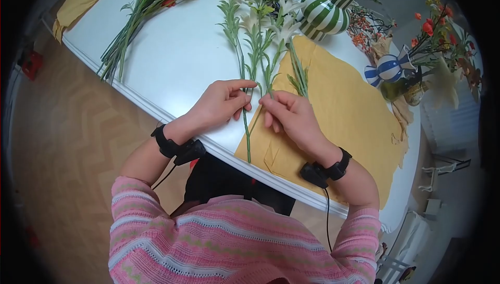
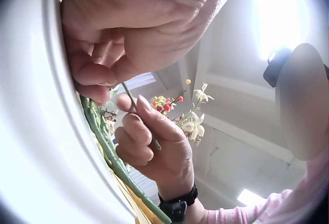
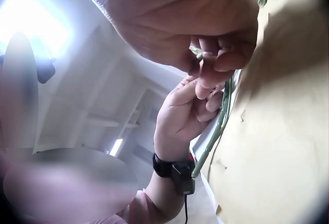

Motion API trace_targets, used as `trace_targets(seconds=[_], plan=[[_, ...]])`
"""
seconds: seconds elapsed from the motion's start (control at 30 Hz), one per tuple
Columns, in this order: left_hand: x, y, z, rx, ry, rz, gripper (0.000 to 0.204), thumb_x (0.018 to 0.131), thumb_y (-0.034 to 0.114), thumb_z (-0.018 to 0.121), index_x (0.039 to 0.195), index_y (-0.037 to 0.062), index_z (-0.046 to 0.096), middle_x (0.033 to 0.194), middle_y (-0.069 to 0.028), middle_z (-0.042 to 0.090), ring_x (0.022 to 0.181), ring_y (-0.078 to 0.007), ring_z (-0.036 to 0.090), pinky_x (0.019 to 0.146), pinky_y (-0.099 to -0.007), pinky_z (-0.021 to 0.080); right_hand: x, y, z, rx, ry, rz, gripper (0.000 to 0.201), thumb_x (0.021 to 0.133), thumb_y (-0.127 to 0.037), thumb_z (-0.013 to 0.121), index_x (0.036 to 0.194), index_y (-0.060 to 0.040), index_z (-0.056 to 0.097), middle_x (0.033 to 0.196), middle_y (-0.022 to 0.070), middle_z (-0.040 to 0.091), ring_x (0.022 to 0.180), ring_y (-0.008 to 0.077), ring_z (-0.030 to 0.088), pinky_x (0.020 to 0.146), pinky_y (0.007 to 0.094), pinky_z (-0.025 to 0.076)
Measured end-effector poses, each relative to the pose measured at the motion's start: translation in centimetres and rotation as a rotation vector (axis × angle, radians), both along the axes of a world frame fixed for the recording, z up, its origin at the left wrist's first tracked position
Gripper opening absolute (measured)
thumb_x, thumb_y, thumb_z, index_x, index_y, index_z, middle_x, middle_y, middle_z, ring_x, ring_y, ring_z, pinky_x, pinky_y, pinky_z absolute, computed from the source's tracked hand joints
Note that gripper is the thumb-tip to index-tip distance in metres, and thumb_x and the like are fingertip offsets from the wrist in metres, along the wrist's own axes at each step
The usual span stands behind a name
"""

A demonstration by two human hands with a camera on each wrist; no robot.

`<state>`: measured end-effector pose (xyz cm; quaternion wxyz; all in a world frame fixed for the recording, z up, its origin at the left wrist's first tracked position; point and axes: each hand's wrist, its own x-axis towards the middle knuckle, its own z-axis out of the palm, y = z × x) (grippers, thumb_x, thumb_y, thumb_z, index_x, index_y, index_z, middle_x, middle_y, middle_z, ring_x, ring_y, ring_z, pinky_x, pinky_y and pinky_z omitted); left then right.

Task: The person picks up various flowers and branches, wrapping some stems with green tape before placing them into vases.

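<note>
White lily stems with green leaves (image 1: 255,49) lie on the white table, blooms pointing away from me. My left hand (image 1: 221,104) bends its fingers around the lower stems, index finger reaching across toward the right hand. One thicker green stem (image 1: 247,140) runs down past those fingers to the table's front edge. My right hand (image 1: 296,120) pinches a thin green stem (image 2: 132,99) between thumb and index finger; its cut end shows below the thumb in the left wrist view. Both hands' fingertips are close together. Part of the stems is hidden behind the fingers.
Yellow-brown wrapping paper (image 1: 344,127) covers the table's right side, with more stems (image 1: 298,70) on it. A green-striped vase (image 1: 324,15) lies at the back. A blue-striped vase (image 1: 389,69) is at right. Long-stemmed greenery (image 1: 133,28) lies at left, overhanging the edge.
</note>
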<state>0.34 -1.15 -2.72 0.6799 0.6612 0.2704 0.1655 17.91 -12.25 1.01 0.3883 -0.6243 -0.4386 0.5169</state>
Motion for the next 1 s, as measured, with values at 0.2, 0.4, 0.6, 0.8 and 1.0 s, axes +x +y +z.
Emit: trace_targets(seconds=[0.2, 0.4, 0.6, 0.8, 1.0], plan=[[0.1, 0.2, 0.3, 0.007, 0.053, -0.023, 0.045, 0.093, 0.011, 0.049, 0.132, -0.0101, 0.045, 0.082, -0.0054, 0.065, 0.059, -0.0069, 0.054, 0.054, -0.0218, 0.044, 1.3, -0.6, 3.1, 0.342, 0.121, -0.207, 0.026, 0.1, -0.022, 0.048, 0.106, -0.0018, 0.062, 0.068, 0.001, 0.06, 0.057, 0.004, 0.047, 0.054, 0.0181, 0.037], [0.1, 0.1, 0.4, 0.019, 0.063, -0.025, 0.045, 0.094, 0.013, 0.048, 0.133, -0.009, 0.044, 0.084, -0.0053, 0.067, 0.06, -0.0065, 0.056, 0.052, -0.0213, 0.043, 2.4, -2.7, 4.5, 0.469, 0.177, -0.211, 0.028, 0.101, -0.021, 0.045, 0.11, 0.0027, 0.058, 0.07, 0.0068, 0.061, 0.057, 0.0074, 0.049, 0.056, 0.0194, 0.039], [0.4, -0.4, 0.7, 0.075, 0.062, -0.002, 0.044, 0.094, 0.014, 0.049, 0.133, -0.0074, 0.046, 0.09, -0.0067, 0.068, 0.064, -0.0065, 0.058, 0.056, -0.0209, 0.045, 2.7, -5.8, 3.8, 0.466, 0.184, -0.199, 0.028, 0.102, -0.02, 0.044, 0.111, 0.0041, 0.057, 0.074, 0.0106, 0.064, 0.057, 0.0088, 0.051, 0.056, 0.0203, 0.041], [1.1, -1.1, 1.7, 0.198, 0.096, 0.038, 0.049, 0.092, 0.016, 0.055, 0.13, -0.0128, 0.045, 0.09, -0.0107, 0.068, 0.075, -0.0116, 0.061, 0.072, -0.0258, 0.049, 4.3, -9.5, 4.2, 0.576, 0.178, -0.288, 0.029, 0.102, -0.021, 0.043, 0.109, 0.0044, 0.055, 0.073, 0.0145, 0.065, 0.054, 0.0106, 0.052, 0.054, 0.0217, 0.042], [2.0, -1.3, 1.5, 0.24, 0.106, 0.035, 0.052, 0.093, 0.02, 0.057, 0.132, -0.0116, 0.044, 0.104, -0.0107, 0.068, 0.078, -0.0101, 0.06, 0.069, -0.0246, 0.05, 6.1, -13.2, 5.1, 0.637, 0.182, -0.212, 0.031, 0.102, -0.024, 0.045, 0.106, 0.0053, 0.055, 0.073, 0.0168, 0.066, 0.052, 0.0127, 0.054, 0.052, 0.023, 0.043]])
